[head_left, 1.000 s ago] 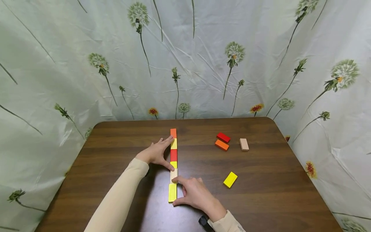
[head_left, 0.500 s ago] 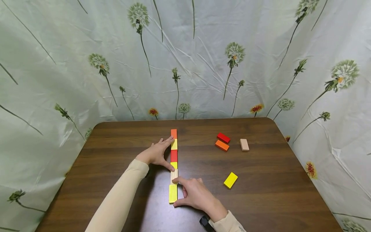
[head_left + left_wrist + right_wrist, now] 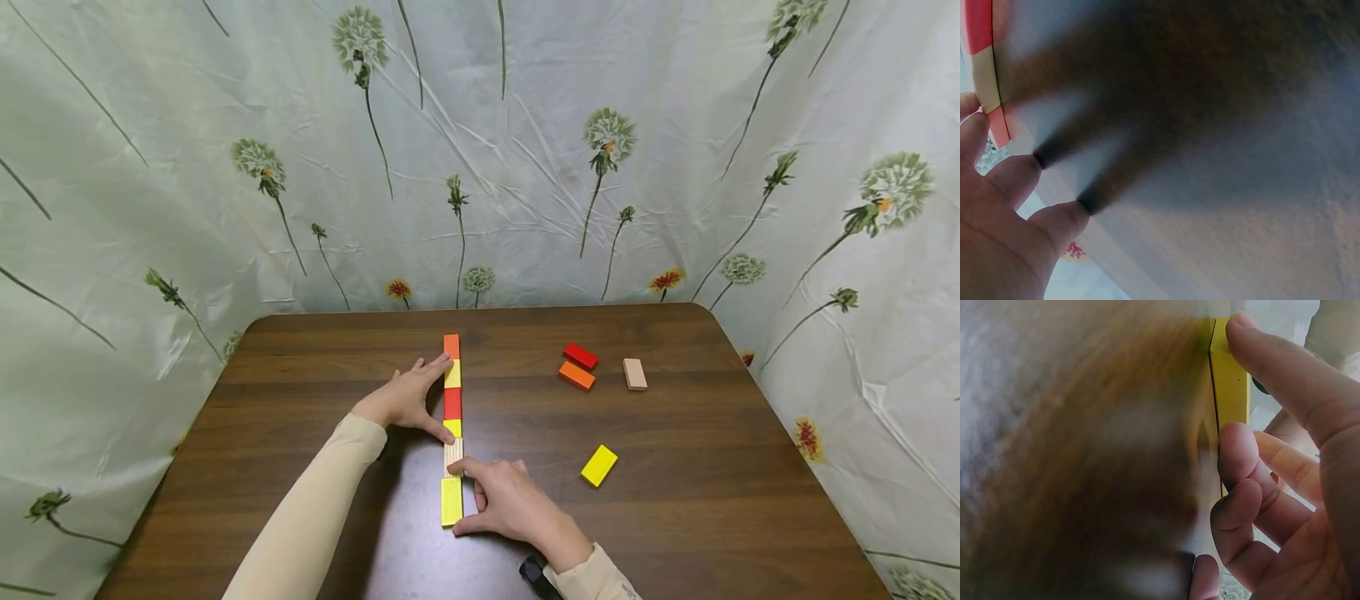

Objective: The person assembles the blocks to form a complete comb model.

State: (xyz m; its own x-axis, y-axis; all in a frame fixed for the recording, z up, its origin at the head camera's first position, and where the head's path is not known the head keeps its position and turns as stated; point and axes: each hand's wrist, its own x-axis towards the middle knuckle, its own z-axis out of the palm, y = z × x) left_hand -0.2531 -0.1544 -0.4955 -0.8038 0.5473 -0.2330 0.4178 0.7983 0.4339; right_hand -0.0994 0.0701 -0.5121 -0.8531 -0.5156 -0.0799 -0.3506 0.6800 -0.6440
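Since the earlier frame almost nothing has moved: the two hands and all the blocks keep their places, and only the whole head view is shifted very slightly. The left hand (image 3: 405,402) has its fingers spread and is not curled round anything; its index fingertip touches the far yellow block (image 3: 453,375) and its thumb rests where the middle yellow block (image 3: 452,428) meets the wooden block (image 3: 453,451), probably to keep these pieces from sliding. The right hand (image 3: 517,504) pinches the near yellow block (image 3: 452,504) lengthwise, thumb at its near end and index finger at the joint with the wooden block, which seems a good hold for pressing it close to the others. This yellow block lies at the near end of the straight row, beyond which come the red block (image 3: 452,404) and, at the far end, the orange block (image 3: 452,346). Four loose blocks (image 3: 599,466) lie apart to the right on the table (image 3: 712,517), perhaps kept there as spares.
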